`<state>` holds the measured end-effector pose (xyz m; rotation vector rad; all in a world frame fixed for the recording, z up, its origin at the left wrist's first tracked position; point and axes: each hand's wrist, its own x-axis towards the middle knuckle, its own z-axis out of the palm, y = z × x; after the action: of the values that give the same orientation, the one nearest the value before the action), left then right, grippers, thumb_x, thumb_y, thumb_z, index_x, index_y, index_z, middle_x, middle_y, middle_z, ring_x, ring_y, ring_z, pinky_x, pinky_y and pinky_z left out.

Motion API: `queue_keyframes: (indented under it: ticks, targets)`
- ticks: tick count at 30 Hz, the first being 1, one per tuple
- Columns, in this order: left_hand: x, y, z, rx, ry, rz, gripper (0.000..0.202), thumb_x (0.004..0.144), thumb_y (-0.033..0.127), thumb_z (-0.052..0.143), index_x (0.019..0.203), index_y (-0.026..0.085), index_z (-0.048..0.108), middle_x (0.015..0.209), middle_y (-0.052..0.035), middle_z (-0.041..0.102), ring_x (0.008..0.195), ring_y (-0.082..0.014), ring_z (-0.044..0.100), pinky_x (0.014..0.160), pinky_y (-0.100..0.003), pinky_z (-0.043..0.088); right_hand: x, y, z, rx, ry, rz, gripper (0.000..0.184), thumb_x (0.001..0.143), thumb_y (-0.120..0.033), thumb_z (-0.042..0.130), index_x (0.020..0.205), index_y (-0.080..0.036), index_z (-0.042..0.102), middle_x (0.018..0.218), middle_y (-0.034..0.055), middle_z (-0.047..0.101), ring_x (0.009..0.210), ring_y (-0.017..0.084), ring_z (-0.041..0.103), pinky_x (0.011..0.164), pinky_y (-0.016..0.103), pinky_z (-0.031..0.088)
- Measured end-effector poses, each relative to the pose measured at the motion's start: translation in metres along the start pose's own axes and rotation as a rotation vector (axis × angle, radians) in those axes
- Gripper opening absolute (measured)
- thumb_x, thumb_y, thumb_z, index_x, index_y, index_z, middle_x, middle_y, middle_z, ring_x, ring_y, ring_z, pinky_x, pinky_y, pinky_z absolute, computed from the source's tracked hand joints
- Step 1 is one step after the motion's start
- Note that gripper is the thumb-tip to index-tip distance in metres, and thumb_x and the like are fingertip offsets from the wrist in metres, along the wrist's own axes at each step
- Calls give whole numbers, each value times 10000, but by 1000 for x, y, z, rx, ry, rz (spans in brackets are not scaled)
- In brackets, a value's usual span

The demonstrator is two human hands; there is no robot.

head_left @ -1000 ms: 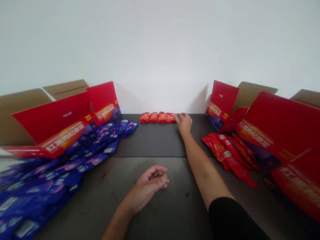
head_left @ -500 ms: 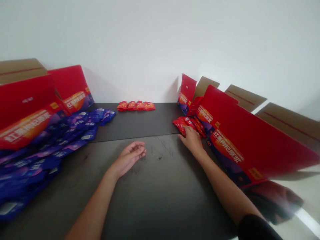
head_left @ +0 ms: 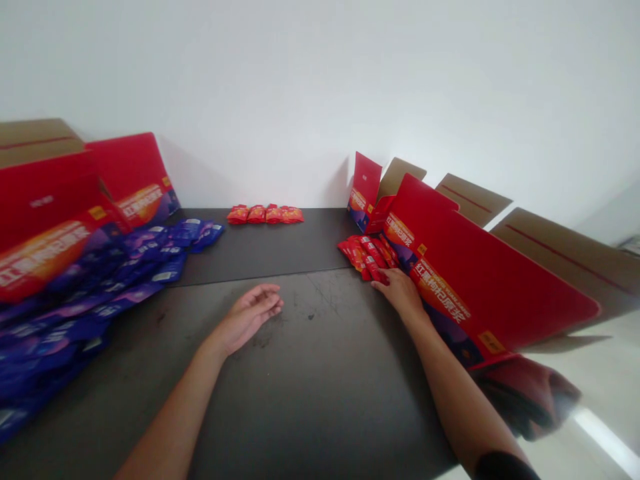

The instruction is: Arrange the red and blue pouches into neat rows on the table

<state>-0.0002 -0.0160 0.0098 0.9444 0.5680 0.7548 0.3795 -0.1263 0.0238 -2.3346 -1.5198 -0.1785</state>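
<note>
My right hand (head_left: 401, 291) is at the near edge of a pile of small red packets (head_left: 365, 253), its thumb and fingers closed around the end of one red packet (head_left: 383, 275). Part of that packet is hidden by the fingers. My left hand (head_left: 251, 317) hovers over or rests on the dark table (head_left: 300, 400), palm turned inward. Its fingers are loosely bent, with a gap between thumb and forefinger, and nothing shows in them.
A short row of red packets (head_left: 265, 214) lies by the white wall. Many blue packets (head_left: 125, 280) are heaped at left before red cartons (head_left: 135, 177). More open red cartons (head_left: 480, 280) line the right edge, flaps up. A dark red bundle (head_left: 530, 393) is below them.
My right hand has drawn back from the top of the red pile to its near right edge. My left hand keeps its pose. The view has shifted slightly right.
</note>
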Motion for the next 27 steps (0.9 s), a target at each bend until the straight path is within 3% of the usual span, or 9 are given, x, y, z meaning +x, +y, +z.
queue_keyframes:
  ticks: [4,9,12,16,22,27]
  targets:
    - [0,0,0,1,-2,1,291,809,238,801,1071,162,697,946,-55,679,940,-167,652,922,-314,497,-1,-3,-7,-39,4,13,347,864,-321,610,1177,-274,753,1147,86,748,1007,265,717,886,340,534]
    - [1,0,-1,-5,-5,-8,304,797,242,813,1068,161,701,932,-59,688,937,-172,652,924,-326,498,-5,-14,-29,-66,141,131,343,919,-354,516,1122,-289,785,1042,91,777,913,287,736,806,364,538]
    - [1,-1,-2,-8,-15,-11,289,816,234,797,1077,159,697,943,-61,691,938,-166,653,926,-315,495,-10,-25,-39,44,232,103,329,923,-354,527,1123,-294,781,1077,80,771,934,277,730,839,360,539]
    - [3,-2,-2,-21,4,-13,259,806,230,806,1029,150,699,917,-58,694,910,-161,659,906,-303,501,-15,-61,-32,373,296,-133,269,907,-318,580,1084,-262,775,1045,57,775,930,237,729,890,347,556]
    - [4,-2,0,-40,48,-44,265,817,312,801,1013,164,703,1025,-81,710,897,-174,677,822,-308,526,-6,-155,9,819,267,-643,178,927,-196,582,965,-243,749,1057,31,766,1076,192,701,1012,368,535]
    - [4,-2,3,-122,67,-70,290,793,353,819,972,146,725,933,-75,719,808,-168,666,729,-296,521,0,-199,31,1045,242,-708,215,948,-183,550,883,-249,744,1093,44,757,1194,205,653,1069,418,503]
